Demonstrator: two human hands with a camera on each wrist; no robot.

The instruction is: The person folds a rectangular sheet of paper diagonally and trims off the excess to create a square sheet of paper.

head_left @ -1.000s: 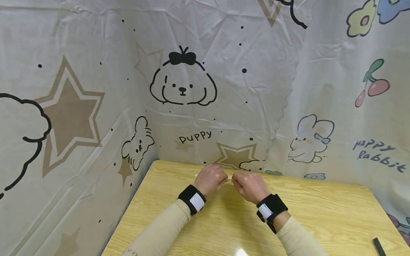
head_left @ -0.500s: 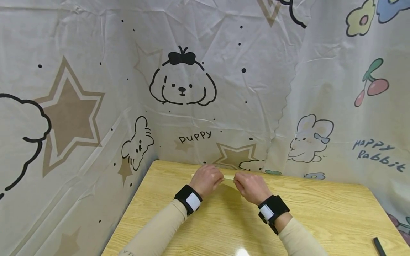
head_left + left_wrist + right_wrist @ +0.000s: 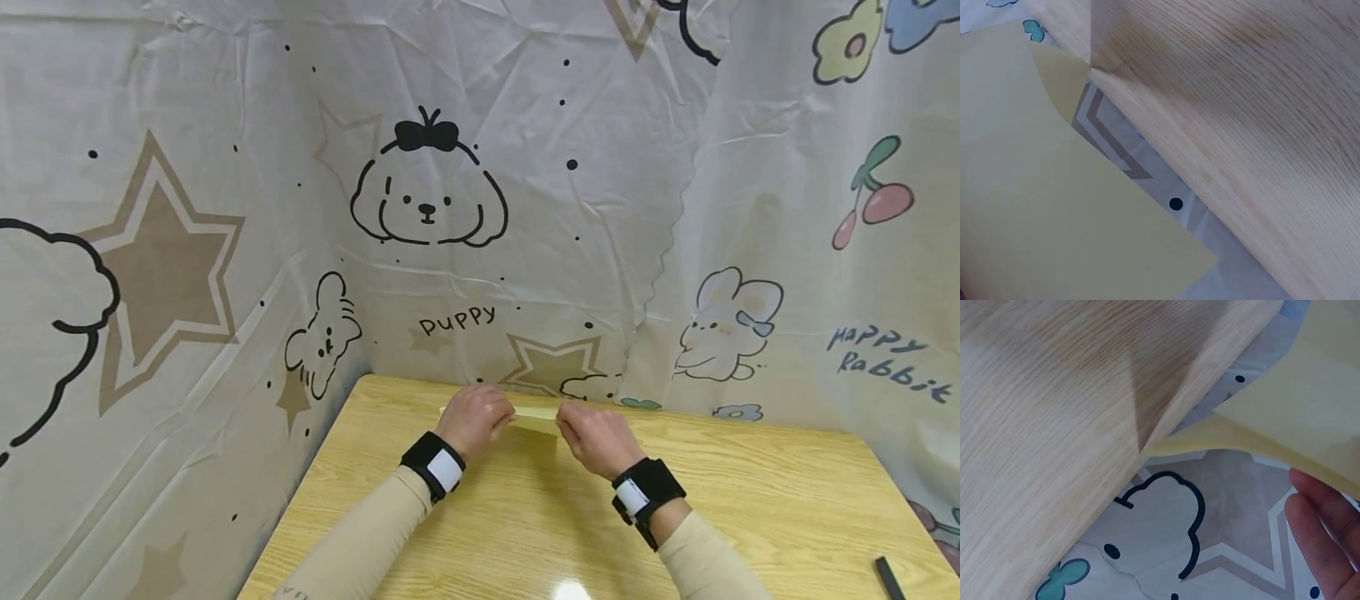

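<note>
A pale yellow sheet of paper (image 3: 536, 416) stretches between both hands near the table's far edge. My left hand (image 3: 474, 419) grips it at one side, fingers curled; a small bit of the sheet shows beyond that hand. At the other side my right hand (image 3: 598, 437) pinches the paper in a curled grip. Seen from the left wrist, the sheet (image 3: 1054, 181) fills much of the lower left, with one corner pointing right. The right wrist view shows the paper (image 3: 1310, 412) bent, a narrow part tapering to the table edge, and fingers (image 3: 1322, 531) against its lower border.
The light wooden table (image 3: 487, 533) ends just behind the hands. A printed curtain (image 3: 427, 292) hangs behind it and along the left. A small black bar (image 3: 889, 578) lies at the lower right of the table.
The hands have drawn apart, the left one moving left and the right one slightly right. A longer stretch of yellow paper now shows between them.
</note>
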